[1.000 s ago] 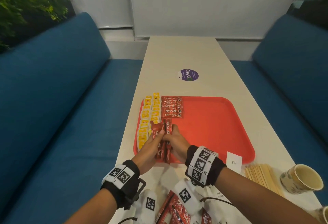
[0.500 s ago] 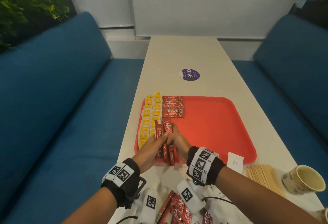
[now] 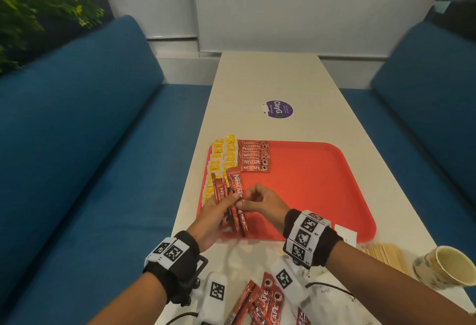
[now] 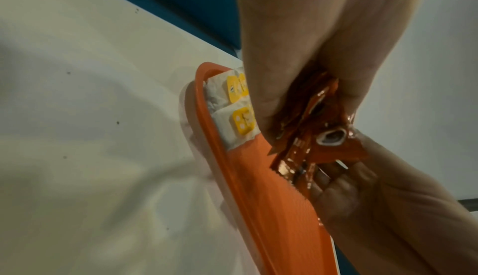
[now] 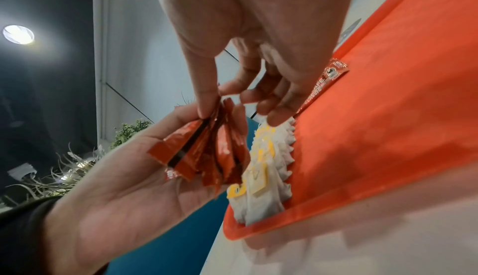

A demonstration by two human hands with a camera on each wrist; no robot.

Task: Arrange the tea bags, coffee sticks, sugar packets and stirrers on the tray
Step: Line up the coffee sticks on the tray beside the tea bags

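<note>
Tea bags (image 3: 217, 167) and one coffee-stick row (image 3: 253, 155) lay along the tray's (image 3: 322, 190) left edge. Left hand (image 3: 215, 217) gripped a coffee-stick bundle (image 3: 233, 195); right hand (image 3: 262, 202) pinched one. Stirrers (image 3: 383, 253), sugar remained off-tray.

The right hand (image 5: 248, 40) reaches down from the top, its thumb (image 5: 207, 95) pressed on the edge of a fanned bundle of red coffee sticks (image 5: 204, 150), the other fingers (image 5: 279, 111) loosely curled just beyond. The left hand (image 5: 124, 181) comes in from the lower left, palm up, cradling that bundle from beneath. Just right of it, white tea bags (image 5: 266, 167) with yellow tags lie overlapped in a row along the near-left corner of the orange tray (image 5: 388, 146). One more coffee stick (image 5: 325, 81) lies flat on the tray farther off. The tray sits on a pale table (image 5: 362, 255). A ceiling lamp (image 5: 18, 34) glares at far left, foliage (image 5: 129, 132) below it.
</note>
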